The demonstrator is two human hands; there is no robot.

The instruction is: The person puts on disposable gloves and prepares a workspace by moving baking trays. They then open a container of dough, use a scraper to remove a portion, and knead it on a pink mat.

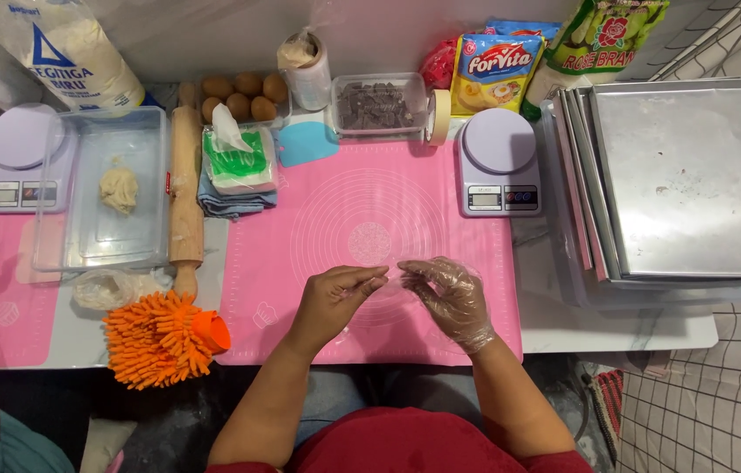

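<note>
Left hand (335, 293) bare, fingers pinching clear plastic glove (395, 278); right hand (451, 298) already gloved, pinching same glove, over pink mat (300, 228) on desk (563, 324).

The baking mat (318, 236) is pink, printed with fine white concentric circles and small cupcake outlines; a pale lilac kitchen scale (498, 163) sits at its far edge, beside a light blue scraper (307, 143). The shaggy mitt (163, 338) is bright orange, the rolling pin (185, 188) tan wood, the eggs (243, 95) brown, the baking trays (686, 180) dull silver, the right hand (452, 298) sheathed in a clear glove
</note>
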